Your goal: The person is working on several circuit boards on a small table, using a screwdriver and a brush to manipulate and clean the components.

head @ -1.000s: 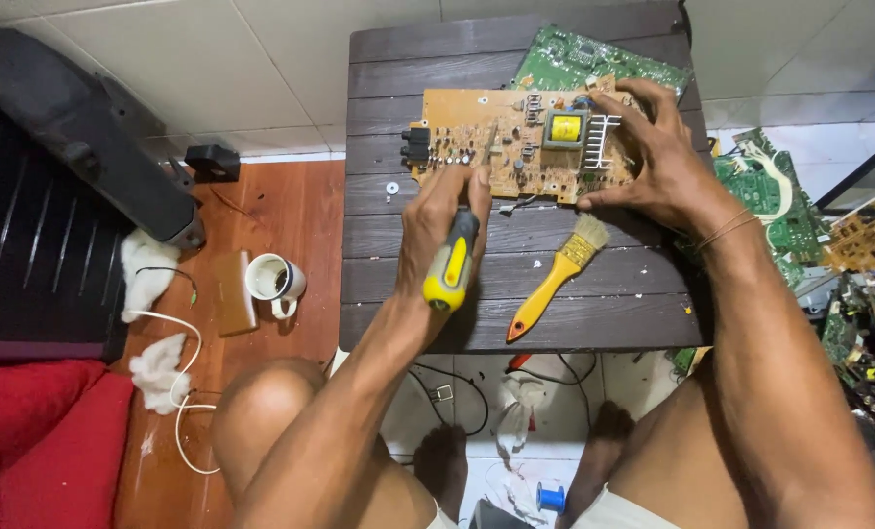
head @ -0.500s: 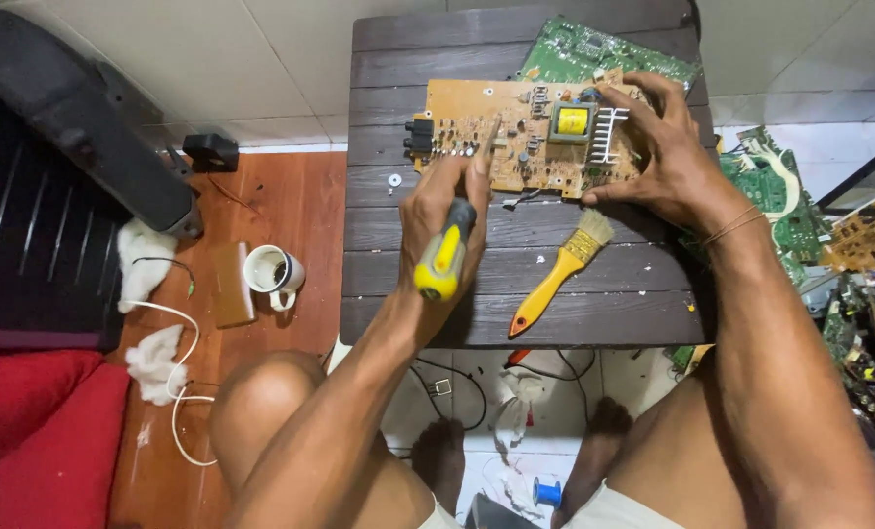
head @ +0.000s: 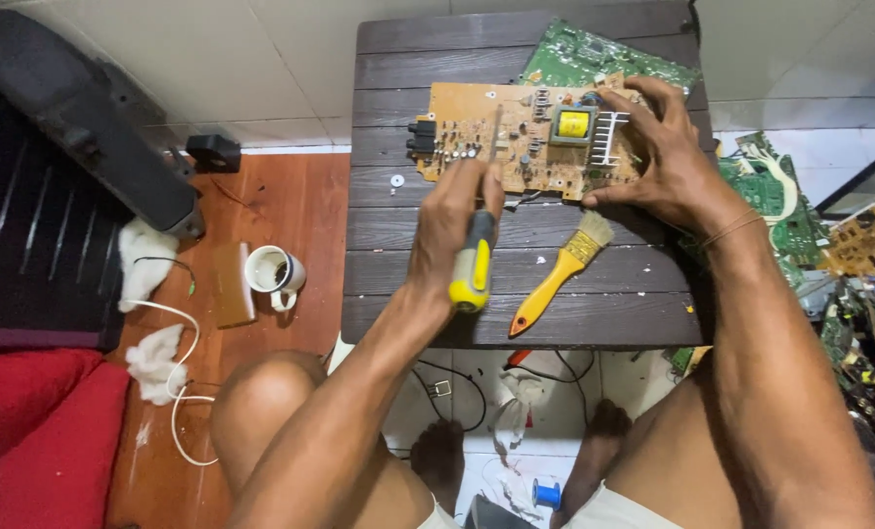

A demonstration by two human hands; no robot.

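A tan circuit board (head: 516, 137) lies on a small dark wooden table (head: 398, 284). My right hand (head: 668, 157) grips the board's right end, next to a yellow transformer and a white heat sink. My left hand (head: 452, 230) is closed on a screwdriver with a yellow and black handle (head: 474, 274); its shaft points up onto the board's middle. A paintbrush with a yellow handle (head: 555, 274) rests on the table just below the board, between my two hands.
A green circuit board (head: 594, 54) lies under the tan one at the back. More boards (head: 849, 264) are piled right of the table. On the floor at left stand a white mug (head: 273, 272), a black adapter (head: 212, 152), white rags and a cable. A small washer (head: 396, 180) lies on the table.
The view has shifted slightly. My left hand with the screwdriver has tilted more upright, its tip set on the board. My right hand keeps its hold on the board.
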